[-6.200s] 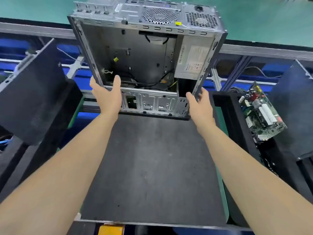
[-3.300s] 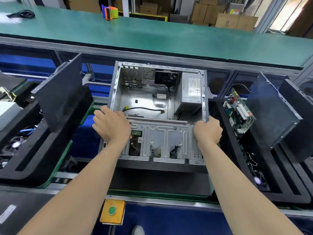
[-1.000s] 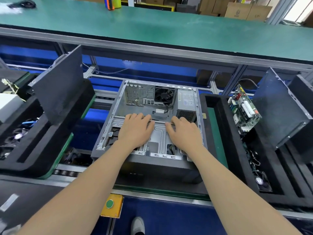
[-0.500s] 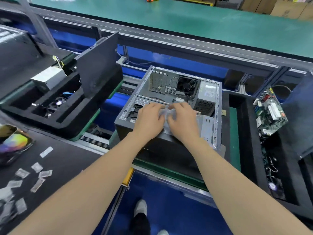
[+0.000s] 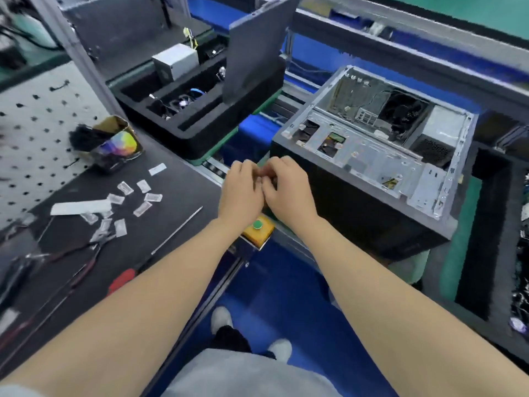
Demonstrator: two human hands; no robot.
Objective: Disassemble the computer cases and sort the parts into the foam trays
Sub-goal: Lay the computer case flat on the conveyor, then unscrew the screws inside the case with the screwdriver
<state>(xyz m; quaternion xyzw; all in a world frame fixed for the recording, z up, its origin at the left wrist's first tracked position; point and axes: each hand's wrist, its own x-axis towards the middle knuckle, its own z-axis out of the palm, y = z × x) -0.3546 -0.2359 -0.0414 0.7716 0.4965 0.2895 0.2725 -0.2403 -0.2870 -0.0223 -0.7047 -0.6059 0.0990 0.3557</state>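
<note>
The open computer case [image 5: 372,150] lies on its side on the conveyor, its drive cage and grey power supply [image 5: 440,130] still inside. My left hand [image 5: 242,190] and my right hand [image 5: 289,190] are together just left of the case's front corner, fingers curled and touching. Anything between the fingers is hidden. A black foam tray [image 5: 200,130] at the left holds a loose power supply [image 5: 176,63], a fan and cables, with a dark side panel [image 5: 254,50] standing in it. Another foam tray [image 5: 486,224] sits right of the case.
A yellow box with a green button [image 5: 257,229] sits under my wrists. The dark mat at left carries small plastic bags [image 5: 126,193], pliers [image 5: 71,267], a red-handled screwdriver [image 5: 123,279] and a box of black ties [image 5: 111,144]. A pegboard [image 5: 28,133] lies further left.
Both hands have come off the case's drive cage and moved back and left to its front corner, now held together. My view has swung left toward the tool mat.
</note>
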